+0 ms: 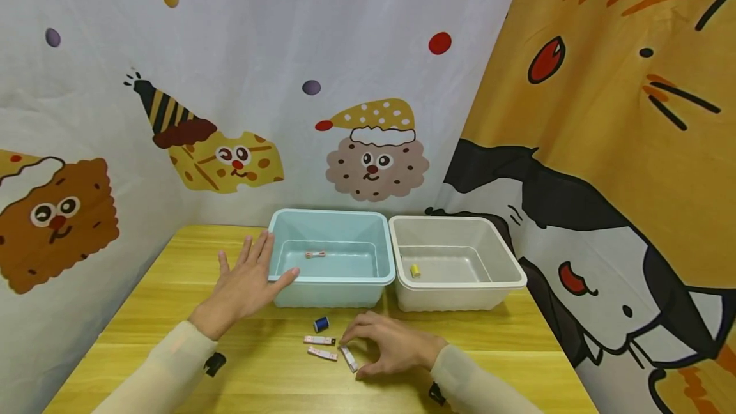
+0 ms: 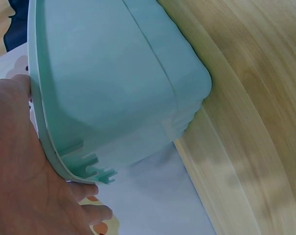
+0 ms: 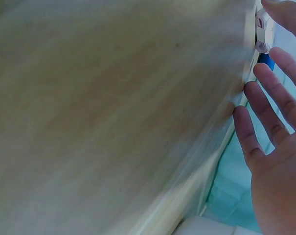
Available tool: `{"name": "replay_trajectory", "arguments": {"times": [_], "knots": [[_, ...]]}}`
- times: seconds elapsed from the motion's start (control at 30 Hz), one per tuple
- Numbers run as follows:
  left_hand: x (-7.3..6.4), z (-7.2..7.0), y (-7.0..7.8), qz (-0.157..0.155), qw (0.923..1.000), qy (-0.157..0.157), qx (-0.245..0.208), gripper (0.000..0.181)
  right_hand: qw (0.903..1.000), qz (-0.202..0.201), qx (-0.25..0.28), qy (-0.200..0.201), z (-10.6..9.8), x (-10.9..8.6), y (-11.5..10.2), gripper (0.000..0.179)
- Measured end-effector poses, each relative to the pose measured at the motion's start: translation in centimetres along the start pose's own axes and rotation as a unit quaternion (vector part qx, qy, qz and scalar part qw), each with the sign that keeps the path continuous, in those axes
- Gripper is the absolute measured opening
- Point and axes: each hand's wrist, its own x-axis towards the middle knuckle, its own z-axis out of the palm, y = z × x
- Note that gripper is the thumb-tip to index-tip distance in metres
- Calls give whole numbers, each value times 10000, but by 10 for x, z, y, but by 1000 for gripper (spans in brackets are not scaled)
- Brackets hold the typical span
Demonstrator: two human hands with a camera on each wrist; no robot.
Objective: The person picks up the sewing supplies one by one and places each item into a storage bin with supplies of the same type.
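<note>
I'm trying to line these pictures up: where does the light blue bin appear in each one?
Head: the light blue bin stands near the middle, left of the white bin, with the left hand at its left rim.
Left wrist: it looms large, from the top edge past the middle.
Right wrist: only partly seen, lower right, behind the right hand.
Shared landmark: the wooden table.

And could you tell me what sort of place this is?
Probably an indoor tabletop work corner: a wood-look table bears a light blue bin and a cream bin, with cartoon-printed cloth behind.
</note>
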Motion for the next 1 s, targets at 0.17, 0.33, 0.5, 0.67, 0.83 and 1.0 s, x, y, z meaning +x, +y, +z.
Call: {"name": "replay_trajectory", "arguments": {"times": [0.17,0.33,0.5,0.67,0.83,1.0], "knots": [[0,-1,1,5,10000,2,6,116,9999,-78,-115,10,1,2,1,61],[0,-1,1,13,10000,10,-18,115,9997,-187,-180,-19,1,4,-1,59],[-1,0,0,24,10000,3,-2,117,9995,-284,-150,-14,1,5,-2,56],[-1,-1,0,23,10000,1,2,119,9994,-318,-151,9,2,5,-2,53],[-1,-1,1,18,10000,4,-8,118,9993,-322,-182,21,3,5,-1,52],[0,0,0,27,10000,28,-8,114,9994,-317,-159,23,3,5,-2,50]]}}
